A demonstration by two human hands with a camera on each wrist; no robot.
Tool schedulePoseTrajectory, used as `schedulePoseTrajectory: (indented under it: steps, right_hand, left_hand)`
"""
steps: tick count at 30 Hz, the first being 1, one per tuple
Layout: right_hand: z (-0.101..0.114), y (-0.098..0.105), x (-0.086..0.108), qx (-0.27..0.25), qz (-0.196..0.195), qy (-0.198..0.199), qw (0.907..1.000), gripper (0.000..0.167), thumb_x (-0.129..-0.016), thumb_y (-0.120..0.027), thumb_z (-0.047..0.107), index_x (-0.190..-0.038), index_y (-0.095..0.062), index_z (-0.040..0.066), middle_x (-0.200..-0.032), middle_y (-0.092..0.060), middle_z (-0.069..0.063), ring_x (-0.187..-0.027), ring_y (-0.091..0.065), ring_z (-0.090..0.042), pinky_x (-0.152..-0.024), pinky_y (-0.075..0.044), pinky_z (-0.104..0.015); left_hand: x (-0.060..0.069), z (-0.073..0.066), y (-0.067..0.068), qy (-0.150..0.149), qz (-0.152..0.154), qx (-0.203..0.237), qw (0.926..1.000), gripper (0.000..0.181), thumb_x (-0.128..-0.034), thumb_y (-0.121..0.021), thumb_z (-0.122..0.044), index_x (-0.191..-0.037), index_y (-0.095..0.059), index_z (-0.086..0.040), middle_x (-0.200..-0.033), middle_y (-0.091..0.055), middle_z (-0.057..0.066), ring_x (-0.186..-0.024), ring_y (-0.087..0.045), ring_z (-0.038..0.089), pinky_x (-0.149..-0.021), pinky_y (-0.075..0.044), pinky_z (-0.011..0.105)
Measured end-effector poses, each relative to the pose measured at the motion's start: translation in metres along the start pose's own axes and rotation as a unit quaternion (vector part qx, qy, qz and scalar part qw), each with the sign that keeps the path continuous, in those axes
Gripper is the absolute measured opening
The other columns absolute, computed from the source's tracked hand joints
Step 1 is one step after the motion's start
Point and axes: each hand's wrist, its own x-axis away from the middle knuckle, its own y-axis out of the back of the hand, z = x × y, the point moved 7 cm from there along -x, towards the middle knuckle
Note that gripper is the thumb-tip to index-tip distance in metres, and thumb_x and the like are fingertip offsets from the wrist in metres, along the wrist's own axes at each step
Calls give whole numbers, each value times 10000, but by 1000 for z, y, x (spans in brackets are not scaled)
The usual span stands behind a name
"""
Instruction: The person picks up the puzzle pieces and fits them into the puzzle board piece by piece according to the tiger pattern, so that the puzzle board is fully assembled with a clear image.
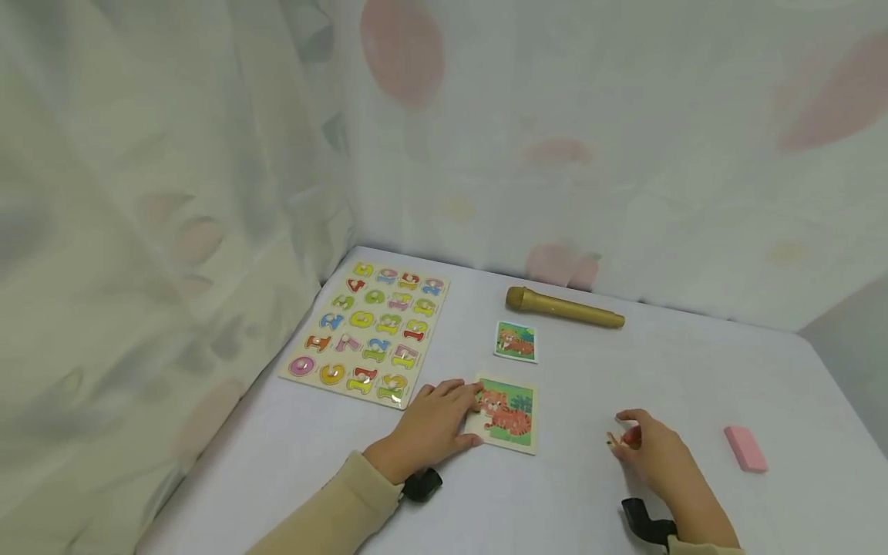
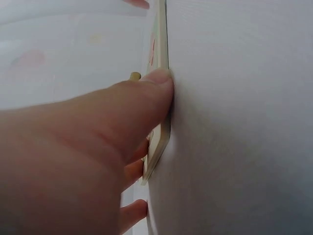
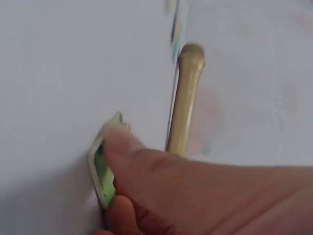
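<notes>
A square tiger jigsaw board point(image 1: 513, 420) lies flat on the white table, with a pale bare patch at its lower left. My left hand point(image 1: 437, 424) holds it by the left side, thumb point(image 2: 159, 81) against the near edge and fingertips at the far-left corner. To the right, my right hand point(image 1: 652, 451) pinches a small jigsaw piece point(image 3: 101, 171) between thumb and fingers, just above the table. Green shows on the piece; my thumb hides part of it. Behind the board lies a small tiger picture card point(image 1: 516, 342).
A number puzzle board point(image 1: 368, 339) with several coloured numerals lies at the left. A gold toy microphone point(image 1: 565, 307) lies at the back, and a pink block point(image 1: 745, 449) is right of my right hand. Patterned curtains point(image 1: 590, 116) hang behind and at the left.
</notes>
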Motion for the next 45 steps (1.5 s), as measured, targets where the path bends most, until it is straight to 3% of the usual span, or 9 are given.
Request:
schedulePoseTrajectory:
  steps: [5, 10, 13, 19, 27, 31, 35, 40, 45]
  right_hand:
    - [14, -9, -2, -976, 208, 99, 9950, 302, -939, -793, 116, -1192, -678, -2, -892, -612, -5, -826, -583, -185, -691, -504, -364]
    - [80, -22, -7, -2039, 92, 537, 9775, 192, -895, -818, 28, -1030, -682, 44, -887, -668, -8, -795, -661, -159, -621, -552, -304]
    - [119, -36, -14, -2185, 148, 843, 9721, 177, -899, -820, 40, -989, -672, 76, -877, -694, 12, -813, -686, -137, -684, -556, -322]
    - [151, -58, -20, -1806, 272, 1320, 9743, 45, -979, -737, 99, -1020, -757, 95, -929, -695, 49, -862, -629, -106, -779, -519, -349]
    - [155, -66, -22, -1310, -261, 1544, 9789, 173, -876, -849, 85, -978, -718, 137, -776, -615, 92, -695, -541, -78, -641, -454, -271]
    - [158, -66, -20, -665, -707, 1823, 9784, 217, -809, -906, 110, -948, -741, 137, -853, -603, 74, -717, -516, -84, -657, -462, -299]
    - [165, -66, -13, 0, -991, 2403, 9656, 162, -807, -911, 133, -903, -781, 144, -907, -634, 70, -772, -550, -99, -689, -500, -312]
    - [171, -70, 5, 974, -1118, 3196, 9359, 97, -868, -866, 188, -953, -838, 153, -1042, -732, 64, -954, -637, -177, -834, -567, -439]
    - [167, -72, 10, 1428, -1083, 3110, 9334, 229, -898, -843, 242, -1116, -832, 171, -1178, -743, 52, -1065, -622, -217, -901, -539, -556]
  left_hand:
    - [1, 1, 4, 35, -15, -75, 10000, 510, -953, -744, -507, -1350, -626, -208, -1623, -448, -33, -1490, -392, 239, -1121, -384, 467]
    - [0, 5, 2, 115, -37, -34, 9999, 608, -940, -757, -518, -1426, -588, -195, -1611, -464, -30, -1488, -392, 240, -1124, -379, 477]
    - [-2, 9, 0, 228, -103, 39, 9997, 739, -917, -781, -531, -1514, -523, -179, -1577, -504, -20, -1477, -406, 233, -1123, -379, 485]
    - [-5, 4, -1, 197, -153, 186, 9995, 899, -891, -811, -532, -1606, -408, -166, -1533, -553, -3, -1445, -445, 234, -1114, -390, 507]
    - [-7, 2, -1, 237, -113, 101, 9996, 930, -890, -808, -541, -1628, -377, -175, -1533, -553, 2, -1448, -440, 225, -1117, -395, 509]
    - [-6, 3, -1, 253, -103, 82, 9996, 926, -895, -801, -546, -1630, -374, -178, -1532, -553, 9, -1449, -438, 224, -1114, -400, 498]
    - [-4, 4, -2, 252, -122, 63, 9996, 922, -898, -798, -545, -1630, -374, -177, -1531, -554, 4, -1446, -441, 221, -1107, -403, 491]
    - [-2, 4, -4, 214, -132, 73, 9997, 921, -897, -797, -550, -1626, -381, -173, -1534, -552, -3, -1442, -447, 221, -1101, -402, 493]
    - [-3, 5, -3, 154, -199, -124, 9996, 921, -898, -793, -556, -1626, -379, -173, -1537, -548, 2, -1436, -454, 221, -1093, -412, 485]
